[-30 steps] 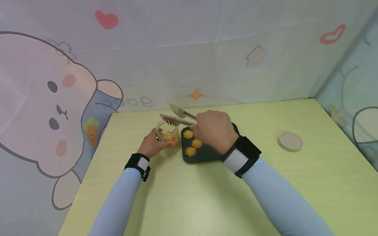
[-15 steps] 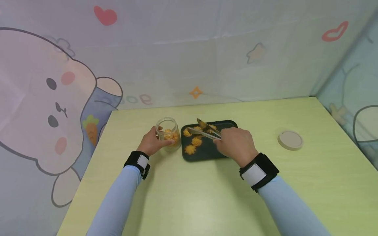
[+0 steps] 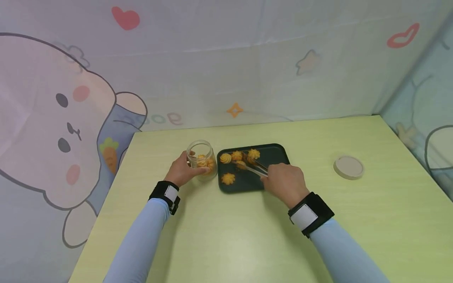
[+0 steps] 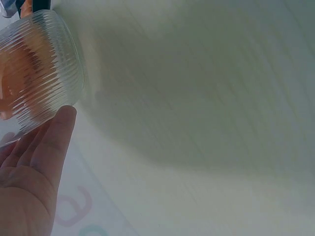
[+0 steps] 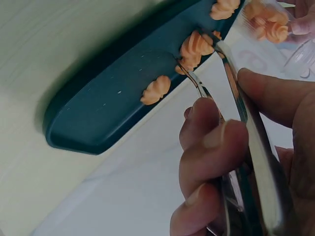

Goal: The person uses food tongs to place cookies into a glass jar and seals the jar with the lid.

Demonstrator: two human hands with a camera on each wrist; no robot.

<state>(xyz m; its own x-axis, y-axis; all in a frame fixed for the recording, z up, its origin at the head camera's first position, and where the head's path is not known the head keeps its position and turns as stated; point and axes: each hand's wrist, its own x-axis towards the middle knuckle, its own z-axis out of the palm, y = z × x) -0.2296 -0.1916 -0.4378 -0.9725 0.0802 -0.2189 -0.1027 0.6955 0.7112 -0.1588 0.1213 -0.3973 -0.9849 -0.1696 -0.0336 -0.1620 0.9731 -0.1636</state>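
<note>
My left hand (image 3: 182, 169) grips a clear glass jar (image 3: 201, 147), fingers behind and thumb across its front. Several piped cookies (image 3: 202, 162) show inside it; the left wrist view shows the jar's ribbed glass (image 4: 54, 64). In my right hand (image 3: 286, 181) is a pair of metal tongs (image 3: 255, 169), reaching left over a dark green tray (image 3: 272, 153). The tong tips stand on either side of one cookie (image 5: 196, 45). Around it on the tray lie other swirled cookies, one at the front left (image 3: 228, 179) and one at the back (image 3: 253, 153).
A round beige lid (image 3: 348, 167) lies on the pale yellow table (image 3: 219, 236), right of the tray. The jar stands close by the tray's left edge. Behind the table hangs a printed cloth (image 3: 212, 78) with a cartoon animal.
My right hand has moved right and down, bringing the tongs from over the jar's mouth to a cookie on the tray. My left hand and the jar have stayed put.
</note>
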